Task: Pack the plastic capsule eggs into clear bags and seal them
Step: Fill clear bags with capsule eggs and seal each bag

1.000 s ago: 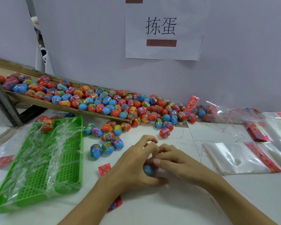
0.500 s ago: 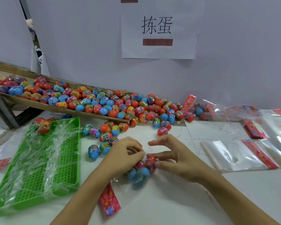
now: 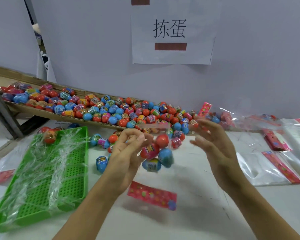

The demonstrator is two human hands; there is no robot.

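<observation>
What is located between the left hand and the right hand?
In the head view, a clear bag holding several capsule eggs hangs between the left hand and the right hand.

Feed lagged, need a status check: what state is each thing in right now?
Left hand: pinching the bag's top edge.
Right hand: holding its other end.
Clear bag: lifted, eggs inside, red header hanging below.
Green tray: flat, plastic film on it.
Empty bags: lying flat.

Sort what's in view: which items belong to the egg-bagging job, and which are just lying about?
In use: bag of eggs, left hand, right hand, loose eggs, empty bags.
Lying about: green tray, wall sign.
</observation>
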